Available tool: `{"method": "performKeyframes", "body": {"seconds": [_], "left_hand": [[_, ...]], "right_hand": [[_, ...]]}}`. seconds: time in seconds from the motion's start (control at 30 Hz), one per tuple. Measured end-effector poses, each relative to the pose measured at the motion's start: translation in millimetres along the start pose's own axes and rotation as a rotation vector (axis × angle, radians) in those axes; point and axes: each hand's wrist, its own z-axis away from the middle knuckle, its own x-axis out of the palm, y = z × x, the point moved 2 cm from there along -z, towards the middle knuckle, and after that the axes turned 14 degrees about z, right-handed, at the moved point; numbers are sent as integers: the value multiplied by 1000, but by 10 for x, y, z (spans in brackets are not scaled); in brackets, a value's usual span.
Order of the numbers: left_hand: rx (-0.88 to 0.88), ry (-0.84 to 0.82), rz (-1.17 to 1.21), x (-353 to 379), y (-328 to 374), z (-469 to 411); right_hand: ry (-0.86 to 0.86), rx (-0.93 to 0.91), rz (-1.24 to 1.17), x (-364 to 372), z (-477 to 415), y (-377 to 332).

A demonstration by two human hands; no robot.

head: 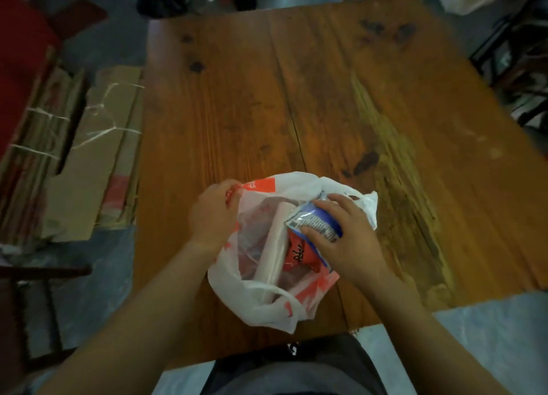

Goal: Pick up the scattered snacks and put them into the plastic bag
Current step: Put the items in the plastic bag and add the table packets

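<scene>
1. One plastic bag is lying lower centre on the wooden table.
2. Left hand is pinching its rim.
3. Right hand is clamping one blue snack packet at its mouth; one red packet is sitting inside.

Dim, soft-focus view; edges blurred and bowed.

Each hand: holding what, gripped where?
Left hand grips the plastic bag at its rim. Right hand holds the blue snack packet across its top.
</scene>
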Motion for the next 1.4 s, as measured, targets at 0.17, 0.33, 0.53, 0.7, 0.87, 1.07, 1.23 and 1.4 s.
{"method": "performKeyframes", "body": {"seconds": [0.17,0.33,0.53,0.7,0.87,1.07,1.23,1.4], "left_hand": [[-10,-91,36,-45,-179,178],[3,-138,135,-123,-263,410],[7,-77,166,-145,-253,457],[-53,-18,121,-208,-375,342],[-110,-183,48,-162,-308,318],[56,-169,-89,-268,99,666],[182,-280,-144,-98,568,1088],[426,-369,-257,407,1145,1647]], "right_hand": [[-120,-44,115,335,14,-408],[-200,63,234,497,122,-490],[-180,-68,138,448,216,-559],[-206,-78,166,520,81,-670],[-204,-4,167,501,258,-601],[-117,25,97,124,611,-420],[-67,84,197,-111,1004,-44],[-8,239,205,-434,1741,520]]}}
